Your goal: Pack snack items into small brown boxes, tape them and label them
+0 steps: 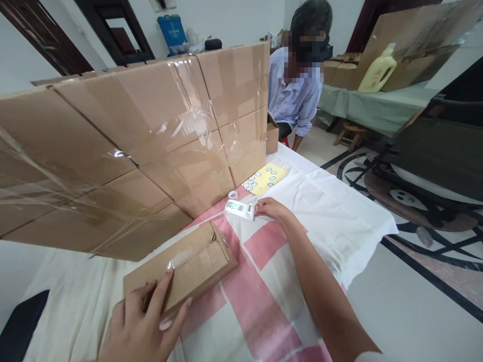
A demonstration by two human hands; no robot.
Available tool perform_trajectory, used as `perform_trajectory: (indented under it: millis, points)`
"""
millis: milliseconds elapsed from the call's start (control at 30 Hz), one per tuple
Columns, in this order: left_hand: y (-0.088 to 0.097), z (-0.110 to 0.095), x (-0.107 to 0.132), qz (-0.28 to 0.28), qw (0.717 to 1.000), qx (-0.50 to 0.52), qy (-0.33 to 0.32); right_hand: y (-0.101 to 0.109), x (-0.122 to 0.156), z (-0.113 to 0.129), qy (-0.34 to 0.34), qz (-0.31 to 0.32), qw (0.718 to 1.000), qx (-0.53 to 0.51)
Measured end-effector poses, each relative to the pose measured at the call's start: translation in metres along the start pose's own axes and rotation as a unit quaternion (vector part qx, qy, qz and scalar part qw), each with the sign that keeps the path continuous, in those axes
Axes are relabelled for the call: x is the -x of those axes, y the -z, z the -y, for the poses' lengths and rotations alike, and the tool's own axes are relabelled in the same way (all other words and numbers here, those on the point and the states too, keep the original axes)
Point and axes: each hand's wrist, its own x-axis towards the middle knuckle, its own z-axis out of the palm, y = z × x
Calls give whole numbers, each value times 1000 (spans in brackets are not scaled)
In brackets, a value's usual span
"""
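A closed cardboard box (196,256) lies in front of me on the cloth, with clear tape along its top. My left hand (145,319) rests on its near-left end, fingers spread, the index fingertip touching the tape and the thumb by the near side. My right hand (269,208) reaches forward to the end of a white tape dispenser (240,210). Its fingers are pinched together there; what lies between them is too small to make out. Just behind the dispenser is a small white ring (233,194), resembling a tape roll.
A wall of taped cardboard boxes (169,136) stands along the left and back. A yellow sheet (269,178) with small white labels lies behind the dispenser. Beyond the table a person (298,95) sits. A yellow jug (379,70) stands on another table; a dark chair (441,146) is at right.
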Motion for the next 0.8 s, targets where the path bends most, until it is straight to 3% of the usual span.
perform_trajectory:
  millis: [133, 233, 300, 367, 467, 533, 600, 667, 800]
  points:
    - [1, -15, -6, -43, 999, 8, 26, 1, 13, 12, 4, 13, 999, -39]
    - [4, -23, -10, -69, 996, 33, 41, -9, 32, 24, 37, -36, 997, -50]
    - [13, -27, -14, -61, 995, 52, 53, -22, 54, 31, 90, -74, 991, -67]
    - [29, -34, -18, -41, 993, 71, 88, -40, 84, 37, 170, -68, 978, -98]
    - [60, -52, -22, -69, 976, 158, 130, -71, 145, 42, 265, 15, 959, -99]
    - [75, -68, -21, -124, 954, 244, 120, -93, 186, 41, 273, 94, 955, -63]
    - [79, -84, -17, -138, 926, 338, 95, -114, 219, 35, 246, 191, 949, -40]
    - [73, -96, -11, -96, 900, 421, 66, -130, 241, 27, 217, 250, 943, -31]
    - [56, -103, 0, -4, 853, 522, 12, -154, 258, 13, 218, 249, 943, -22]
